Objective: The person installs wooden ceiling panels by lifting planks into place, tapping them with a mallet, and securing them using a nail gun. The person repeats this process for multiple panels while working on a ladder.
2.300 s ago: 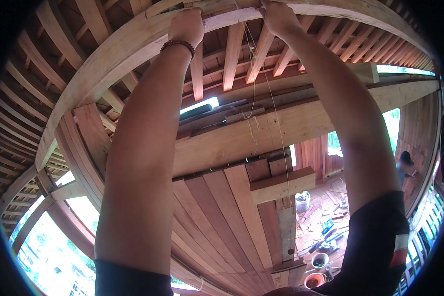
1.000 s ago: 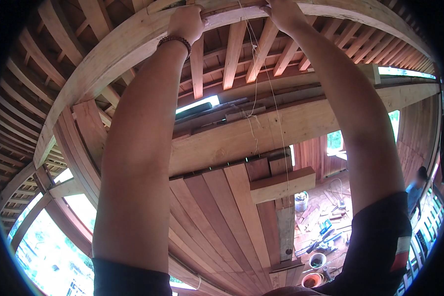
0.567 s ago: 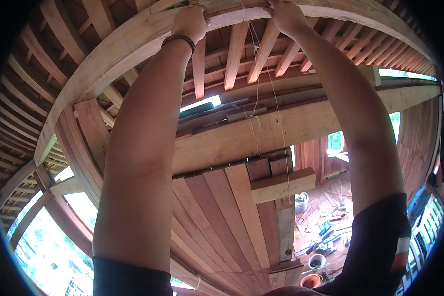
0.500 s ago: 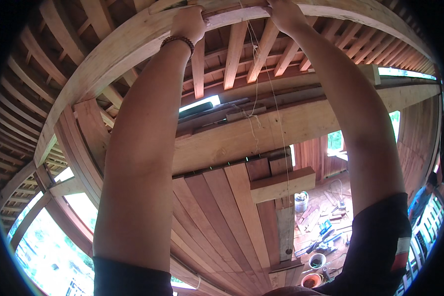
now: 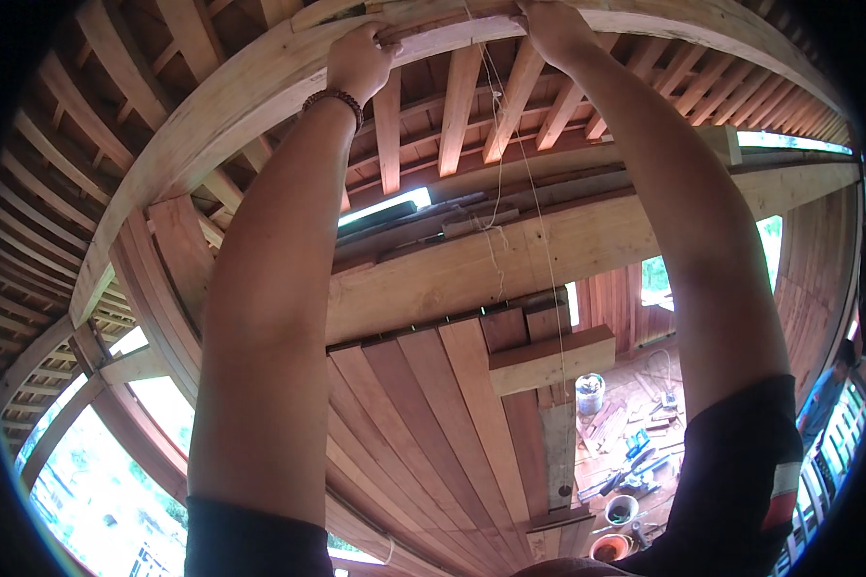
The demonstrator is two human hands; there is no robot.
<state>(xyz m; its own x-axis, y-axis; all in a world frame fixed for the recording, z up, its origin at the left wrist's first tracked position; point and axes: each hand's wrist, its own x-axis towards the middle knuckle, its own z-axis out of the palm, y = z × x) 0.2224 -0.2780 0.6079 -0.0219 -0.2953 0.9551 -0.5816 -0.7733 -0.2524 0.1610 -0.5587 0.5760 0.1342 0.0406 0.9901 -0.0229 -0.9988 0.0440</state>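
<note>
Both my arms reach up to a long pale wooden beam [image 5: 250,91] that bends across the top of the view. My left hand [image 5: 361,60], with a beaded bracelet [image 5: 335,104] at its wrist, rests against the beam's lower edge with fingers curled in; what they hold is hidden. Farther right, my right hand [image 5: 556,34] has its fingers pressed together at the beam's face, and I cannot make out anything in them. Between the hands a thin string [image 5: 498,144] runs over the beam and hangs down, knotted partway.
Below lies a second thick beam [image 5: 433,274] with boards stacked behind it. Long planks [image 5: 414,413] and a short wood block [image 5: 553,361] are lower down. On the floor at right are a white bucket [image 5: 590,392], an orange bucket [image 5: 608,548], power tools and scraps. A person [image 5: 823,389] is at far right.
My left hand has shifted a little left and down along the beam, and its forearm has moved left with it. The right hand has barely moved.
</note>
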